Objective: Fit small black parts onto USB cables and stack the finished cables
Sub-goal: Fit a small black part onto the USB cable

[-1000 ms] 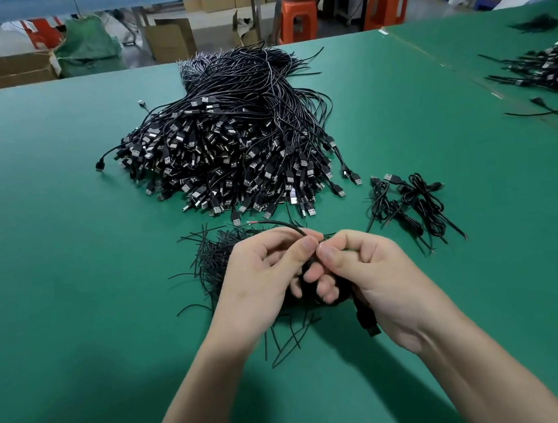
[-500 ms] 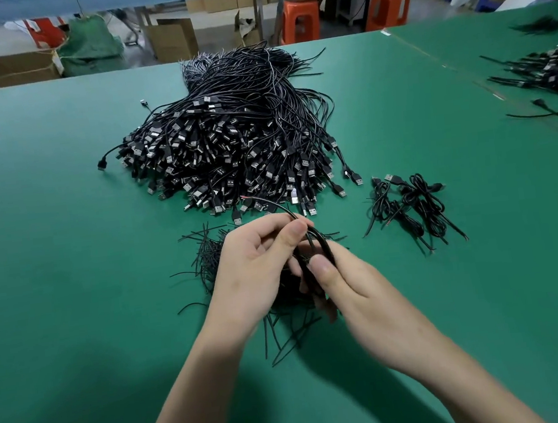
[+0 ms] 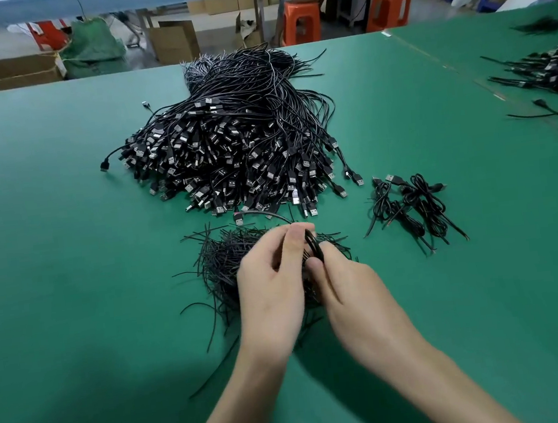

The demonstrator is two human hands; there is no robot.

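The two hands met low over the loose heap of small black parts (image 3: 221,265), near the front of the green surface (image 3: 70,267). The left hand (image 3: 272,288) had its thumb and forefinger curled and pinching a USB cable (image 3: 313,246). The right hand (image 3: 351,290) pinched the same cable from the other side. Its fingertips were tucked under, so I could not tell whether a black part sat between them yet.

I judged slippage the nearest risk. The part was thin, the grip was only at the fingertips, and a dropped part would vanish straight into the heap below. The bent cable looked springy too, and if either pinch loosened it could flick open and undo the fit.

What seemed to be the cable's plug end (image 3: 239,220) lay at the near edge of the big unfinished pile (image 3: 237,153). Lifting the cable away carelessly might hook neighbouring cables and drag them along.

The finished stack (image 3: 411,207) lay to the right, close to that pile's stray plugs. A loose toss there could mix done with undone. The forearms also hung over the heap's trailing strands, and a sweep could scatter them.
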